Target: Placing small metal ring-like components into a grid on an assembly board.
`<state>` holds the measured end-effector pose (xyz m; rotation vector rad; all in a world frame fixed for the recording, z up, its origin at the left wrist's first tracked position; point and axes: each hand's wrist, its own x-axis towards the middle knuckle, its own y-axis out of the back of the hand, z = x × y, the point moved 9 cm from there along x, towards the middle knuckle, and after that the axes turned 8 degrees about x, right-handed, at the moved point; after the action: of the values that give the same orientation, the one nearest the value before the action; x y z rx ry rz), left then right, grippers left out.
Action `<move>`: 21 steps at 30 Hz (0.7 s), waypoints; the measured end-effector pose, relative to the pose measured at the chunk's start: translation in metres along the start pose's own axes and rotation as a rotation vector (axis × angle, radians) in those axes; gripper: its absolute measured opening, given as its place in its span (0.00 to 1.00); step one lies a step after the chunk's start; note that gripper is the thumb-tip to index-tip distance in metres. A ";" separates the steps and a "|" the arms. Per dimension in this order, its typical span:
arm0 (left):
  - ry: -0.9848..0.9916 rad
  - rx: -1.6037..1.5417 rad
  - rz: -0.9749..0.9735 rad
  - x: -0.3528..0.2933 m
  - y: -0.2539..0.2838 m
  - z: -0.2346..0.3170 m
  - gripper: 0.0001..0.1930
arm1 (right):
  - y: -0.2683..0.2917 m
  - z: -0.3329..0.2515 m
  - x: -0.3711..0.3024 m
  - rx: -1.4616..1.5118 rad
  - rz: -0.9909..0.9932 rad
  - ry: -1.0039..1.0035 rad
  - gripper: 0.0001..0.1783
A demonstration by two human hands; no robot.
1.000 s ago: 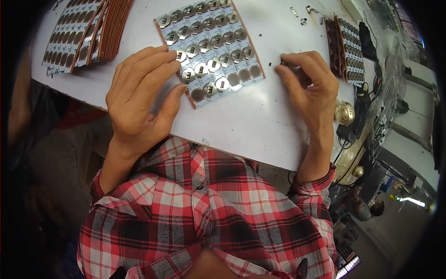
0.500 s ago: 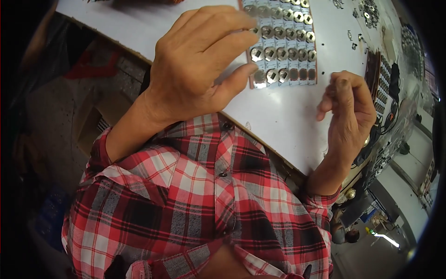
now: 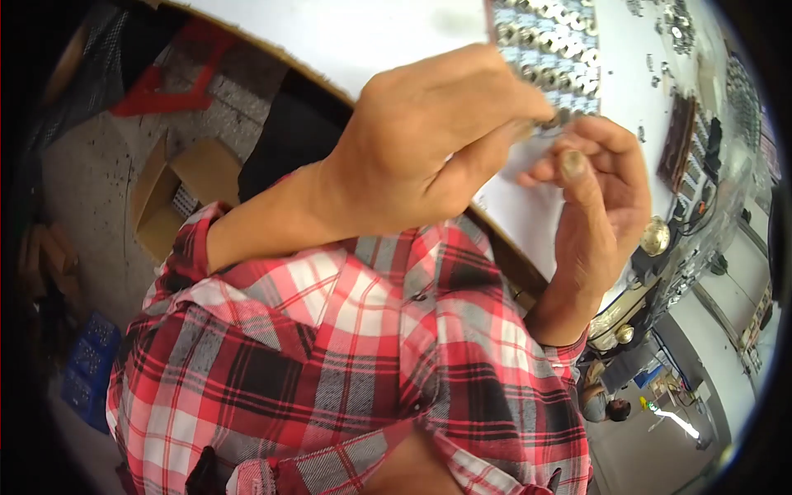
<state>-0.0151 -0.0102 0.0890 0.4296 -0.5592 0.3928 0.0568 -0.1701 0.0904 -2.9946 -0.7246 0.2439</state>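
My left hand reaches across from the left, its thumb and forefinger pinched together beside the fingers of my right hand. Whatever lies in that pinch is too small and blurred to name. With curled fingers and the thumb bent over them, my right hand is raised over the table's near edge; its contents, if any, are hidden. Just beyond both hands lies a flat panel with rows of round, shiny metal pieces. My left hand covers its near left corner.
Loose small metal parts lie on the white table at the far right. A stack of similar panels stands right of my right hand. On the floor at left are a cardboard box and a blue crate. Another person is far off, lower right.
My left hand has moved right, away from the panel's left side, and its fingers have closed to a pinch beside my right hand. The view has shifted, showing more floor at left.
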 end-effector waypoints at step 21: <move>0.515 -0.323 -0.249 -0.087 0.102 -0.041 0.14 | -0.027 0.078 -0.089 -0.300 -0.364 -0.349 0.06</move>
<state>-0.1131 0.0752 0.0364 0.0734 -0.0592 0.1563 -0.0466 -0.1856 0.0279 -3.0376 -1.4366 0.7030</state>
